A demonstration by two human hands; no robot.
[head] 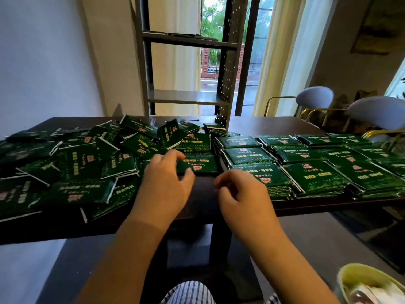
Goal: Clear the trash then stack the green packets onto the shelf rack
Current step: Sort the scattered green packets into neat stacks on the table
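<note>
We had one view only, from a wide-angle camera worn on the person's head. It faced forward and down across the bench (274, 126), sitting close above the left hand (162, 189) and right hand (243, 194), whose forearms reached up from the bottom edge. Farther off it took in the shelf rack (186, 97) and the window (210, 23) behind the bench's far side.

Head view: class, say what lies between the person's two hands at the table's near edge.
Only bare dark table lies between the left hand and the right hand, as the head view shows.
</note>
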